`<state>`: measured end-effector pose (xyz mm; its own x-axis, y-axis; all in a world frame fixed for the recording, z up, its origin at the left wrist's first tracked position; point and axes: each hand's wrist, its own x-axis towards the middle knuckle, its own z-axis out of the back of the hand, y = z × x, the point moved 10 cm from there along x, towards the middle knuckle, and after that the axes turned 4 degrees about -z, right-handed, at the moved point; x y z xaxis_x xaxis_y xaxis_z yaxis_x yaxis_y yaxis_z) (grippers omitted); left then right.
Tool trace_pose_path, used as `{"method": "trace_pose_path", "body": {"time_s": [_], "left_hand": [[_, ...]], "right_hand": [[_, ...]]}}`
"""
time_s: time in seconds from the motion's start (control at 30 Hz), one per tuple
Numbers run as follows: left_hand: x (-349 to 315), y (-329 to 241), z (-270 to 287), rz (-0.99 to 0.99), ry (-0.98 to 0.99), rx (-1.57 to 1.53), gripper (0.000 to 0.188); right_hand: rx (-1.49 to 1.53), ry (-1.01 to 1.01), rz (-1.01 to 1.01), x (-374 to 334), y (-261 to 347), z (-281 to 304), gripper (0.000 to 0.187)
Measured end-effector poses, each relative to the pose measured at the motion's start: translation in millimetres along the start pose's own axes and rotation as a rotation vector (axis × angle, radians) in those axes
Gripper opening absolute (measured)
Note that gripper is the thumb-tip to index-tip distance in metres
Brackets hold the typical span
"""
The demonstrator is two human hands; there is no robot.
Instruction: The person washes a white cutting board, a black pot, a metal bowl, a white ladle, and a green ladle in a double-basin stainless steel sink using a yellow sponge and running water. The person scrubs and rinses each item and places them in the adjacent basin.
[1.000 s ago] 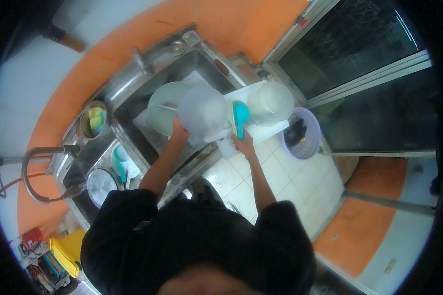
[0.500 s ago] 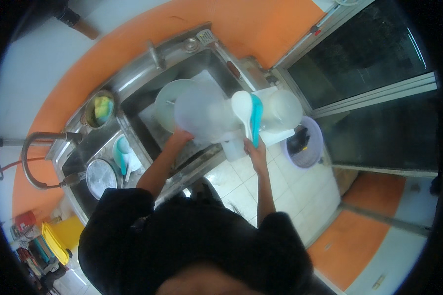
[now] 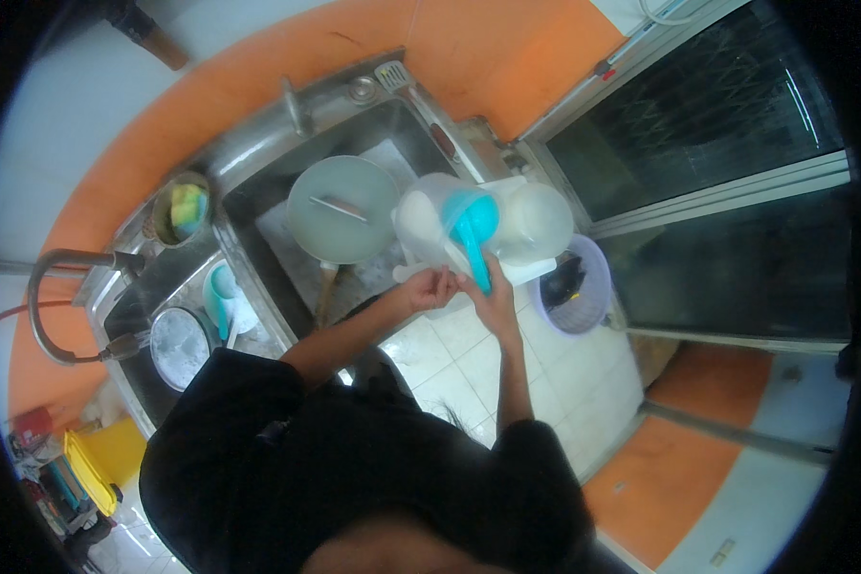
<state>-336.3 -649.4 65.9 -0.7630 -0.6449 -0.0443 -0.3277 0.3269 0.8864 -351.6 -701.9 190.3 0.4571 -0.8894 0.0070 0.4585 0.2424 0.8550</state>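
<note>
A turquoise ladle (image 3: 474,251) is in my right hand (image 3: 495,304), its fingers wrapped round the handle and the bowl pointing away from me. Close beside it, my left hand (image 3: 432,289) is closed with the fingertips pinched near the ladle's handle; what they hold, if anything, I cannot make out. A clear translucent container (image 3: 433,203) sits right behind the ladle's bowl, partly overlapping it. The white spoon is not plainly visible. In the large sink basin lies a pale green frying pan (image 3: 323,237) with a thin light-coloured utensil (image 3: 339,208) across it.
A white rounded vessel (image 3: 538,222) stands on the rack right of the sink. A lilac basket (image 3: 598,304) is on the floor beyond. The left basin holds a pot with suds (image 3: 182,346) and a turquoise cup (image 3: 222,280). A bowl with sponges (image 3: 184,212) rests on the ledge.
My left hand has moved right from over the pan to beside my right hand, uncovering the pan. The translucent container has moved right, and the ladle has turned so its bowl shows.
</note>
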Motion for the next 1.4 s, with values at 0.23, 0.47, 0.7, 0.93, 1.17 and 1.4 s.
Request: {"method": "trace_pose_path", "body": {"time_s": [0.23,0.47,0.7,0.93,1.17,1.4], "left_hand": [[15,6,20,0.045,0.084,0.015,0.033],[3,13,30,-0.011,-0.04,0.65,0.031],[-96,-31,38,-0.607,-0.246,0.901,0.033],[-303,-63,52,-1.026,-0.121,0.895,0.032],[-516,-68,140,-1.716,-0.074,0.411,0.026],[-594,-42,204,-1.806,-0.016,0.441,0.03]], "right_hand": [[-0.29,0.241,0.093,45,20,-41,0.049],[-0.475,0.475,0.098,69,26,-93,0.031],[-0.951,0.678,0.227,77,12,-127,0.028],[-1.062,0.715,0.214,92,-18,-106,0.038],[-0.972,0.858,0.001,125,-39,-110,0.056],[-0.485,0.039,0.054,135,41,-74,0.047]]}}
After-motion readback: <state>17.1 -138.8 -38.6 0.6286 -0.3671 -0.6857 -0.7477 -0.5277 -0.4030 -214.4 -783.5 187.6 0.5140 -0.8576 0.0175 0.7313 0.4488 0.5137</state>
